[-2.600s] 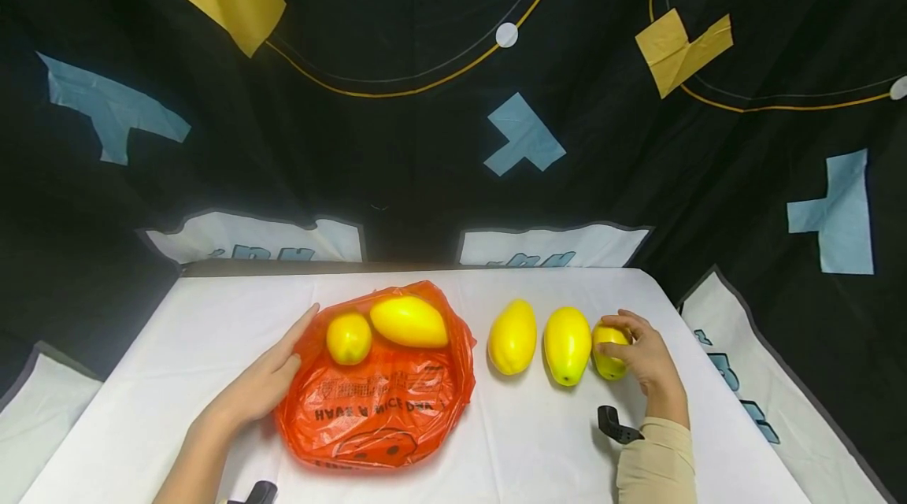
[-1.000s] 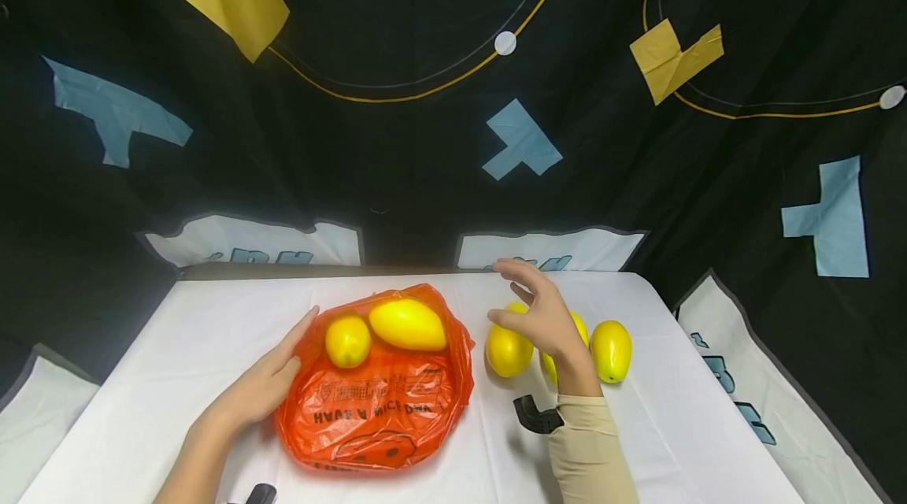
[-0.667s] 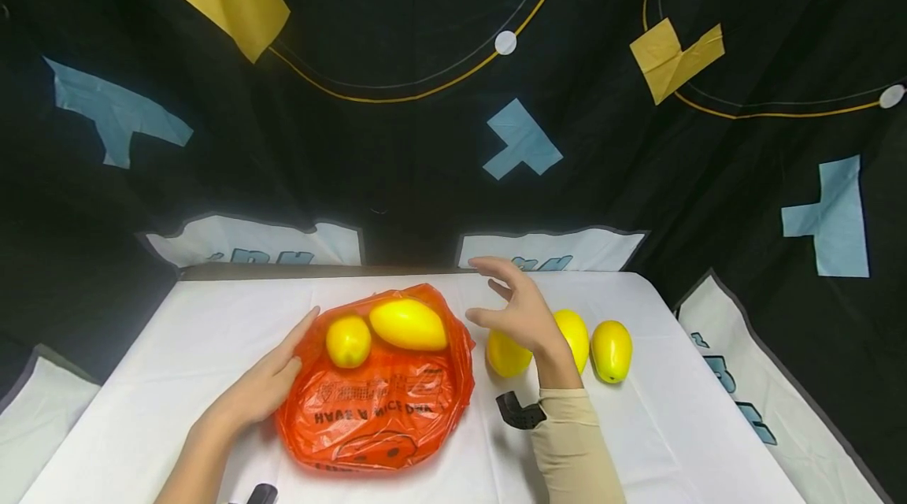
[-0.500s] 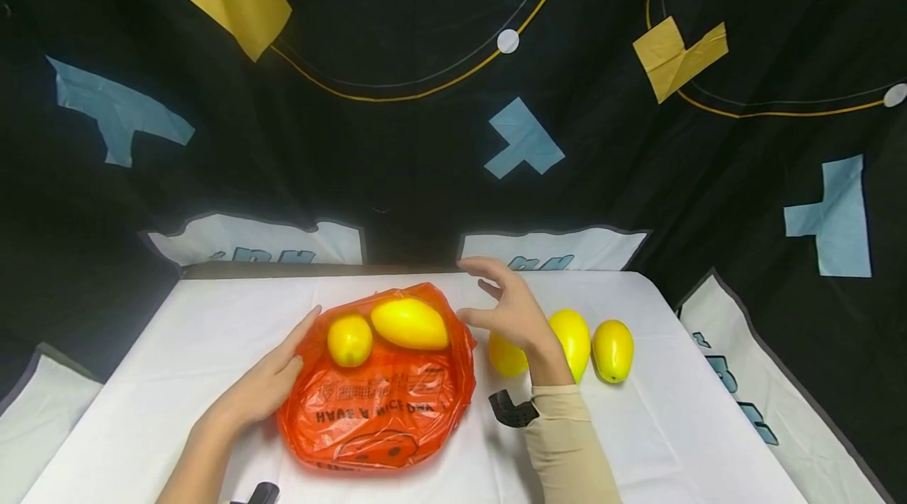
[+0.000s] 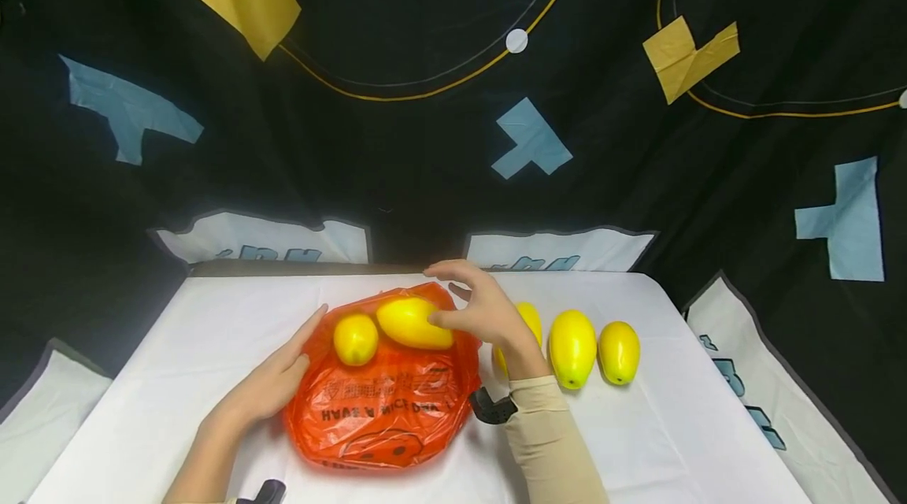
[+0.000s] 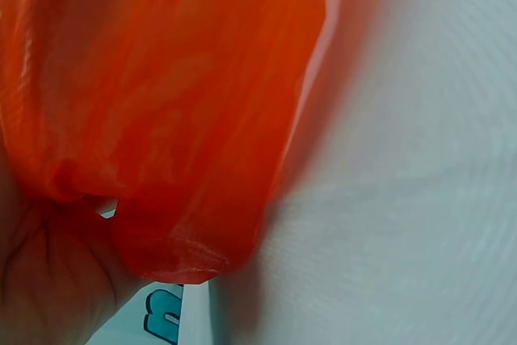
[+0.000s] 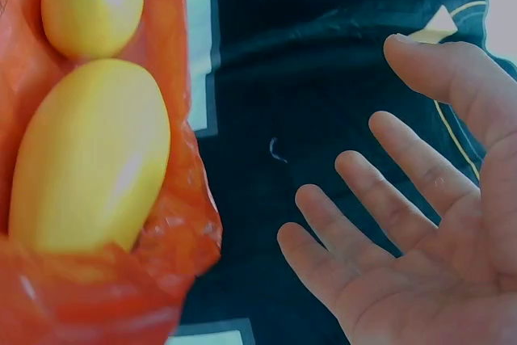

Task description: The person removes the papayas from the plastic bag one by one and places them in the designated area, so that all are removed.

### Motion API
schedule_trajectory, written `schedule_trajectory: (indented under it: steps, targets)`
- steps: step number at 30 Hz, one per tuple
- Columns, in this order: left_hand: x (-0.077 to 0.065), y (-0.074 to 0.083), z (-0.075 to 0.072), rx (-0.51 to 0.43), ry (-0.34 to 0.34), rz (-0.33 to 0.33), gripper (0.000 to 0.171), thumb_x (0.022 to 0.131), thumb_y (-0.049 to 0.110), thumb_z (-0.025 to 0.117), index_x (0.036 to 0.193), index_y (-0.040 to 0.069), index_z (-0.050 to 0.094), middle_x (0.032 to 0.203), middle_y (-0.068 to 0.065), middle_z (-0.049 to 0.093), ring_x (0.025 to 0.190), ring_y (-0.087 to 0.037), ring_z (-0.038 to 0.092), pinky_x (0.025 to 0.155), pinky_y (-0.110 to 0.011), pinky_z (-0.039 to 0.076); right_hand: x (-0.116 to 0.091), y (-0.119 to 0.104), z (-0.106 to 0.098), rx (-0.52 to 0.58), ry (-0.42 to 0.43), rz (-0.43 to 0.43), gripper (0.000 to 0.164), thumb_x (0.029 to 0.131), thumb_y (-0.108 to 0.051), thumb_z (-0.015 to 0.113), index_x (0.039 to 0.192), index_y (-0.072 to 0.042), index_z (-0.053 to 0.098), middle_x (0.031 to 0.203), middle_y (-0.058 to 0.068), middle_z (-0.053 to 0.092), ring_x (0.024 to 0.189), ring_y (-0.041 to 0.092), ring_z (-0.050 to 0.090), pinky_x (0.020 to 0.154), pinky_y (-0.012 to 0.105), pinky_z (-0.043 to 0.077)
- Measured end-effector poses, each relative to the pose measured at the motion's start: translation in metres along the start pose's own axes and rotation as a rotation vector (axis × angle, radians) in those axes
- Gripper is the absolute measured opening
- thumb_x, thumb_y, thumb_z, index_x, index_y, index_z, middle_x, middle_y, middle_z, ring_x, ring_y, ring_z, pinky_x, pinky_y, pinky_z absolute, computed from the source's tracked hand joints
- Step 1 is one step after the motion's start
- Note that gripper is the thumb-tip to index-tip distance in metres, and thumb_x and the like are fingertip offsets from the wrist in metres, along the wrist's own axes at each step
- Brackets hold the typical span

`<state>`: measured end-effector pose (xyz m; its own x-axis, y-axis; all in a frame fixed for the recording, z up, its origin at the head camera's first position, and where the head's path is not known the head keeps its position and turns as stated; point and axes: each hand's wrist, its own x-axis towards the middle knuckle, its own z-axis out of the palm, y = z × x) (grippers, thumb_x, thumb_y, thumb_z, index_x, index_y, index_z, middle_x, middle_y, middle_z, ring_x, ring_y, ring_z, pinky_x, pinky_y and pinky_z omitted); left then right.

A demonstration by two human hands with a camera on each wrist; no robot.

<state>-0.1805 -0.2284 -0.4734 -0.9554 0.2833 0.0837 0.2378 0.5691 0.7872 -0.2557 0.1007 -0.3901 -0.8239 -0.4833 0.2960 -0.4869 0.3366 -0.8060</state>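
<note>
A red plastic bag (image 5: 383, 425) lies on the table with its mouth spread. Inside it are a rounder yellow fruit (image 5: 356, 339) and a longer, mango-like yellow fruit (image 5: 411, 323). My left hand (image 5: 272, 378) rests against the bag's left side, fingers extended along its edge; in the left wrist view, red plastic covers part of the hand. Over the bag's right rim hovers my right hand (image 5: 482, 311), fingers spread and holding nothing. In the right wrist view that hand (image 7: 420, 224) stands apart from the longer fruit (image 7: 93, 159).
To the right stand three yellow fruits in a row: one partly hidden behind my right wrist (image 5: 529, 317), a middle fruit (image 5: 572, 349) and a right-hand fruit (image 5: 620, 353). They sit on a white-covered table (image 5: 680, 441). A black patterned cloth (image 5: 397, 165) hangs behind.
My right hand has let go of the rightmost fruit on the table and moved left, past the other fruits, to above the bag. My left hand stays at the bag's side.
</note>
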Motion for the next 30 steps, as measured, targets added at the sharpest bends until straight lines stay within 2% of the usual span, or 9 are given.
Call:
schedule_trajectory:
  steps: [7, 11, 15, 23, 30]
  targets:
    - [0.001, -0.002, 0.004, 0.004, 0.0, 0.004, 0.07, 0.101, 0.003, 0.037, 0.158, 0.031, 0.009, 0.162, -0.011, 0.012, 0.143, -0.044, 0.017, 0.111, -0.065, 0.016, 0.004, 0.005, 0.013, 0.006, -0.044, 0.019, 0.05, 0.074, -0.016, 0.081, 0.121, -0.022, 0.066, 0.122, -0.01, 0.059, 0.118, 0.025, 0.052, 0.104, 0.05, 0.043]
    - [0.0, -0.002, 0.004, 0.003, 0.002, -0.001, 0.069, 0.101, 0.004, 0.037, 0.158, 0.031, 0.009, 0.162, -0.012, 0.014, 0.143, -0.045, 0.017, 0.111, -0.065, 0.016, 0.007, 0.01, 0.021, -0.036, -0.073, -0.008, 0.05, 0.074, -0.017, 0.08, 0.122, -0.016, 0.066, 0.123, 0.0, 0.063, 0.117, 0.03, 0.053, 0.103, 0.051, 0.043]
    - [-0.001, -0.002, 0.004, 0.0, 0.004, -0.009, 0.069, 0.101, 0.004, 0.037, 0.158, 0.032, 0.009, 0.161, -0.013, 0.014, 0.142, -0.045, 0.018, 0.111, -0.066, 0.017, 0.009, 0.017, 0.029, -0.052, -0.086, 0.015, 0.051, 0.074, -0.017, 0.08, 0.123, -0.011, 0.066, 0.123, 0.003, 0.064, 0.118, 0.03, 0.053, 0.103, 0.053, 0.042]
    - [0.0, 0.0, 0.003, 0.008, -0.001, -0.019, 0.069, 0.101, 0.005, 0.037, 0.158, 0.031, 0.009, 0.161, -0.014, 0.015, 0.142, -0.045, 0.018, 0.111, -0.065, 0.017, 0.007, 0.022, 0.039, -0.08, -0.082, 0.104, 0.051, 0.072, -0.02, 0.081, 0.121, -0.021, 0.067, 0.123, -0.01, 0.061, 0.119, 0.023, 0.052, 0.104, 0.051, 0.042]
    - [0.0, -0.002, 0.002, 0.016, -0.003, -0.03, 0.068, 0.101, 0.005, 0.036, 0.158, 0.031, 0.009, 0.161, -0.014, 0.015, 0.142, -0.045, 0.019, 0.111, -0.066, 0.018, 0.008, 0.021, 0.043, -0.184, -0.165, 0.143, 0.053, 0.072, -0.022, 0.08, 0.123, -0.024, 0.066, 0.134, -0.011, 0.056, 0.121, 0.015, 0.049, 0.103, 0.045, 0.043]
